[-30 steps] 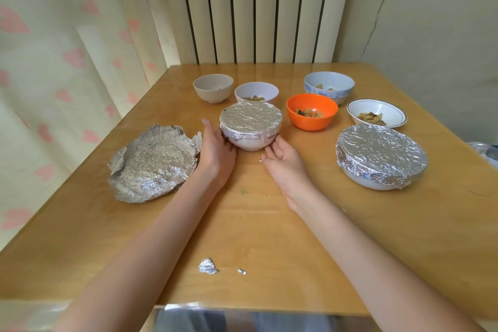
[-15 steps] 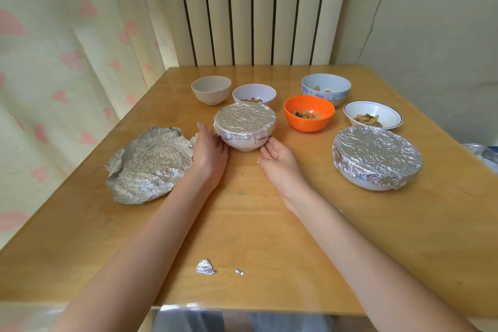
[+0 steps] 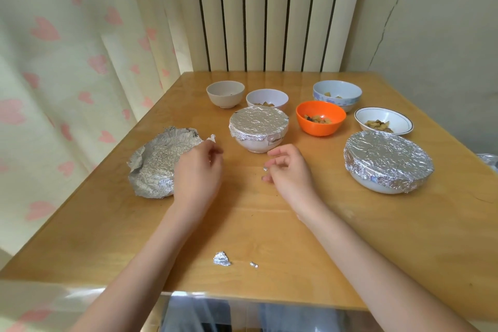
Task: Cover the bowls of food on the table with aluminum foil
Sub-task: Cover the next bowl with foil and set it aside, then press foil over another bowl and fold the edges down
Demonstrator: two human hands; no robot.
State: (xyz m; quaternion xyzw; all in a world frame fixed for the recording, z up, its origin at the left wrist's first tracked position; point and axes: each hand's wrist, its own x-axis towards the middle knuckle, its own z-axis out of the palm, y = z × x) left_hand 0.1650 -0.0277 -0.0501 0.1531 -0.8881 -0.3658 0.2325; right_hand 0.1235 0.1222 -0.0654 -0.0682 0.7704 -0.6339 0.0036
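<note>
Two bowls are done. The small covered bowl [image 3: 258, 131] sits mid-tabletop with its foil crimped tight under the rim; the large covered bowl [image 3: 388, 163] sits to the right, also wrapped. Four are still bare: beige bowl [image 3: 225, 94], white bowl [image 3: 266, 99], blue bowl [image 3: 336, 94] and orange bowl [image 3: 320, 117] in the back rows, plus a shallow rimmed dish [image 3: 383, 121] behind the large covered one. Food is visible in all but the beige one, where I cannot tell.

The crumpled foil sheet [image 3: 161, 163] lies on the tabletop [image 3: 269, 224] at the left, already dished into a rough bowl shape, roughly round with no clear long axis.

Left hand [image 3: 198, 167] hovers just beside the sheet's right edge, fingers loosely curled, narrow, holding nothing I can see. Right hand [image 3: 289, 170] sits just in front of the small covered bowl, fingers half curled; a tiny silver fleck shows at the fingertips, too small to say whether it is pinched.

Judgement: next step is picking up the foil sheet. It lies directly left of the left hand, touching or nearly so, and well apart from the right hand. The left hand is the nearer one.

Two foil scraps [image 3: 222, 259] lie near the front edge.
</note>
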